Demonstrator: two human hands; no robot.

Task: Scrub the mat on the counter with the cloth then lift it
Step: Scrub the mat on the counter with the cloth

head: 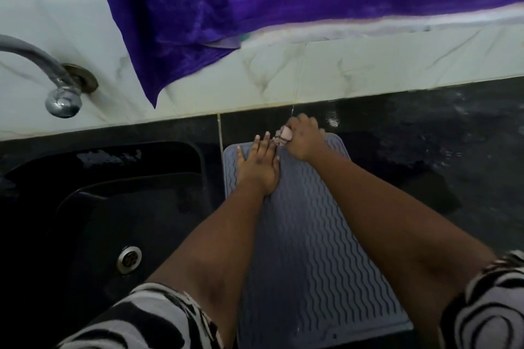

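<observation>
The grey ribbed mat (309, 235) lies flat on the black counter (425, 133) beside the sink (99, 207). Her left hand (259, 167) presses it, fingers straight and spread; her right hand (304, 139) clutches a bunched pink cloth (283, 136) at its far edge.

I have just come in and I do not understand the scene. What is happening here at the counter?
A person is cleaning a grey, wavy-ridged rubber mat that lies flat on the wet black counter, beside the black sink. The left hand presses flat on the mat's far part. The right hand holds a small bunched pink cloth in its grip at the mat's far edge. The mat is not yet lifted.
</observation>
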